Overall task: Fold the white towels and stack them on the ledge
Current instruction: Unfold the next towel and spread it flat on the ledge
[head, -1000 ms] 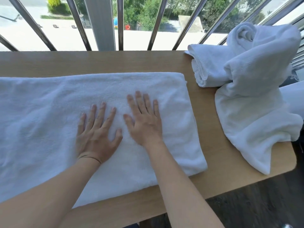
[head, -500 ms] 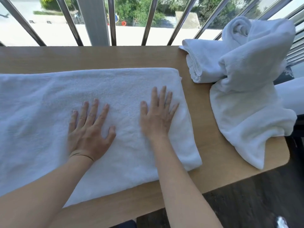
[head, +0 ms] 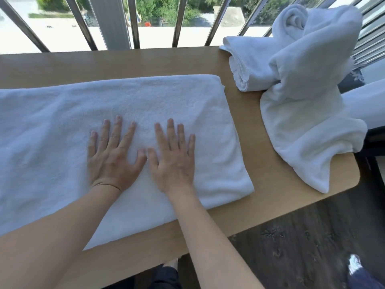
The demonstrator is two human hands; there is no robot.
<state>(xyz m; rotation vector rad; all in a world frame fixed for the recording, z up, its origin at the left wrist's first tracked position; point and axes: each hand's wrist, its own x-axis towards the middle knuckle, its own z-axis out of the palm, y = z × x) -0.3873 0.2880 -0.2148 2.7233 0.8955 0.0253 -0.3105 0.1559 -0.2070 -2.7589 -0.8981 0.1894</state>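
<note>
The left hand (head: pixel 113 160) and the right hand (head: pixel 174 161) lie flat, fingers straight and spread, side by side on the folded white towel (head: pixel 52 130). They hold nothing. The towel lies on the wooden ledge (head: pixel 268 195). Farther right sits a messy pile of white towels (head: pixel 308 97). Metal bars (head: pixel 178 19) stand behind.
</note>
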